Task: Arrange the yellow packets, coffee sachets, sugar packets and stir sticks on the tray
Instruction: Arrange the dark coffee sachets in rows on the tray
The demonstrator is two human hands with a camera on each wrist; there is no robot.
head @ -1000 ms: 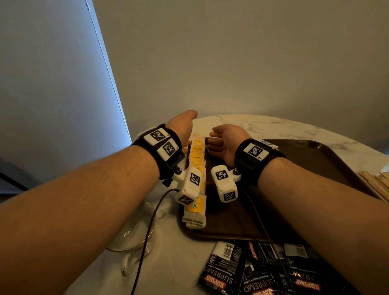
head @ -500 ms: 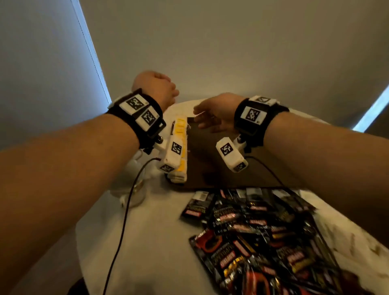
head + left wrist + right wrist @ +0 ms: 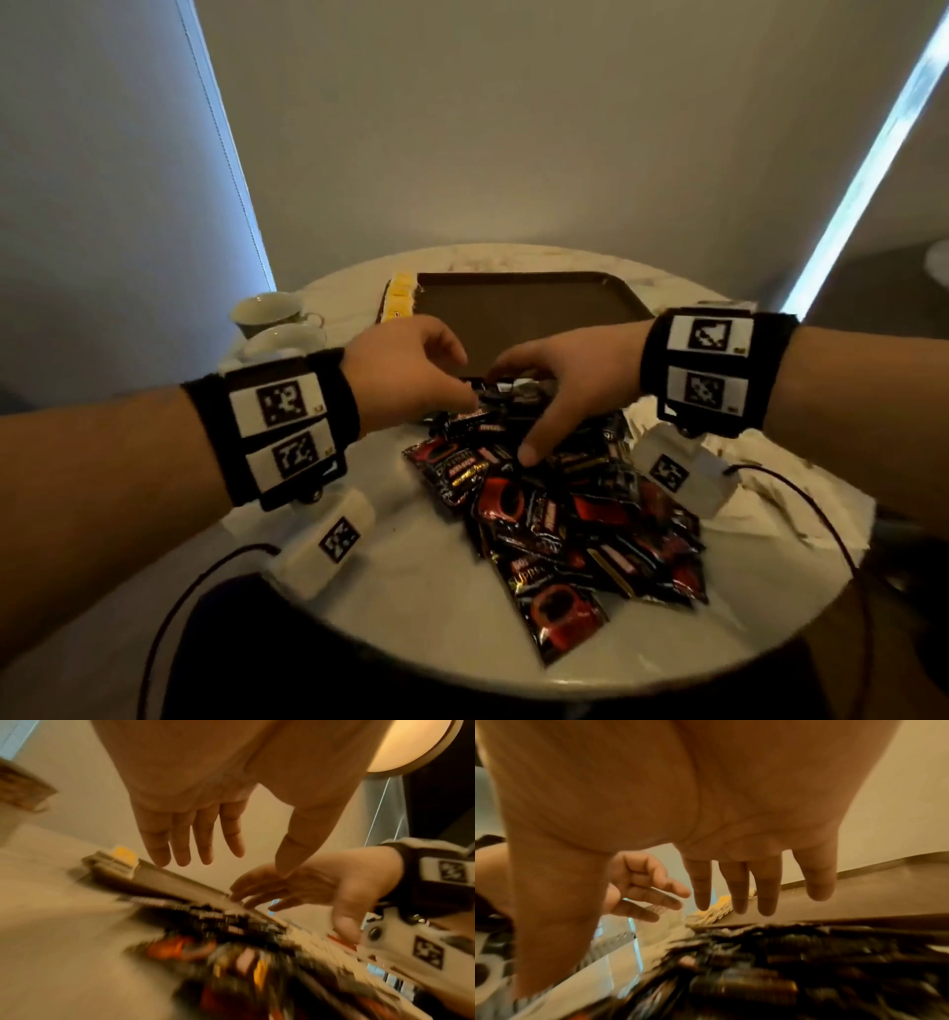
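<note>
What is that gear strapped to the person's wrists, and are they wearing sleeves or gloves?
No sleeves or gloves: forearms and both hands are bare. The left hand and right hand each have a wide black wristband carrying two white plates printed with black square codes. Under each wrist hangs a small white camera block, also code-marked, trailing a thin dark cable.

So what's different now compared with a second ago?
Both hands left the yellow packets at the tray's left edge and came back toward the person: left hand and right hand now reach, fingers open, over the coffee sachets pile. The packets, tray and sachets stayed put.
</note>
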